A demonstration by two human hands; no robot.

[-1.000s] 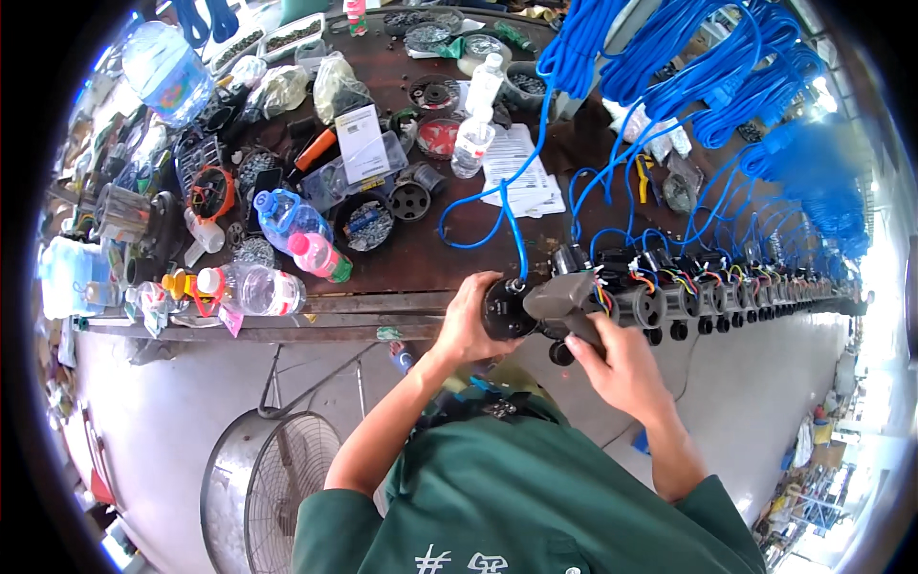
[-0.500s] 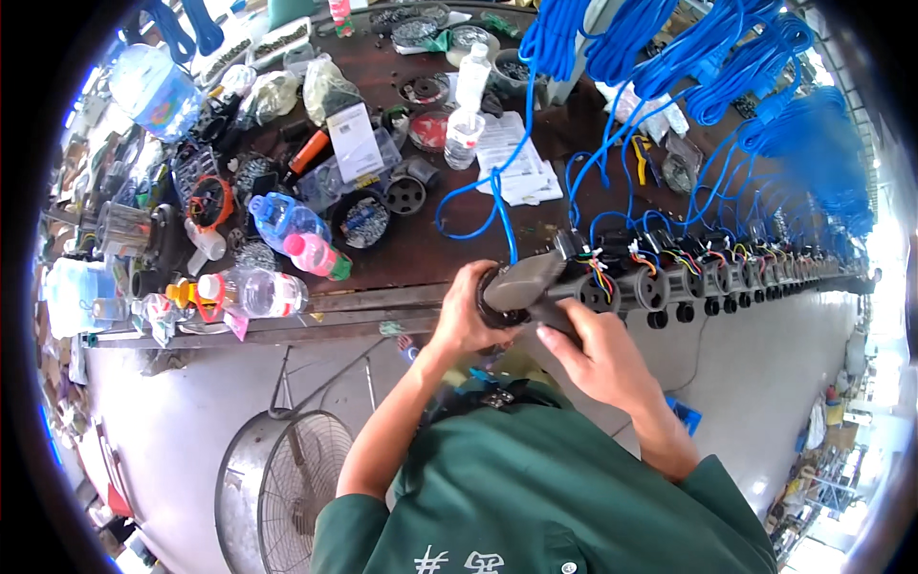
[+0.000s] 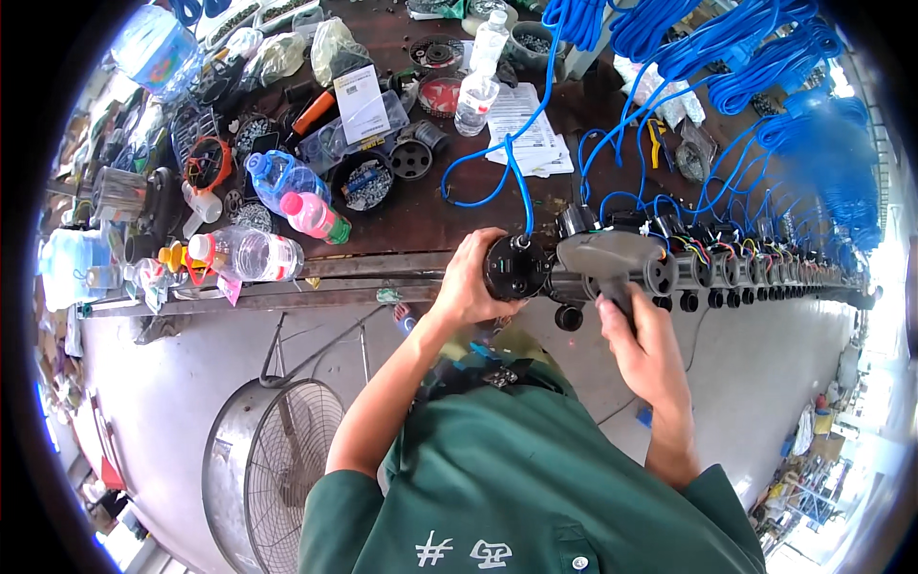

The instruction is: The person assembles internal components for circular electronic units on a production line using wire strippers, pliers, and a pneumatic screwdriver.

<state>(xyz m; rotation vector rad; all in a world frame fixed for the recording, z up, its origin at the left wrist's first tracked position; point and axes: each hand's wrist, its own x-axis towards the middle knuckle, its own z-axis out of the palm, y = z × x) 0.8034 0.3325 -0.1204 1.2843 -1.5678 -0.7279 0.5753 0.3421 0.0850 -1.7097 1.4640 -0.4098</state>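
Observation:
My left hand (image 3: 467,287) is wrapped around the side of a black round motor housing (image 3: 516,270) at the table's front edge. The flat end of the housing faces up, and a blue cable (image 3: 527,206) runs out from its far side. In my right hand (image 3: 646,352) is a hammer (image 3: 608,254), gripped by its dark handle. The broad grey hammer head is to the right of the housing, apart from it, and overlaps the nearest of the lined-up motors in the view.
A row of motors (image 3: 694,272) with coloured wires lines the table edge to the right. Coiled blue cables (image 3: 684,43) hang above them. Bottles (image 3: 256,256), a black bowl of screws (image 3: 367,182) and papers (image 3: 526,124) cover the table. A large fan (image 3: 277,459) stands on the floor.
The hammer has moved right, off the black motor housing, uncovering its top. My left hand still holds the housing. The view has shifted slightly.

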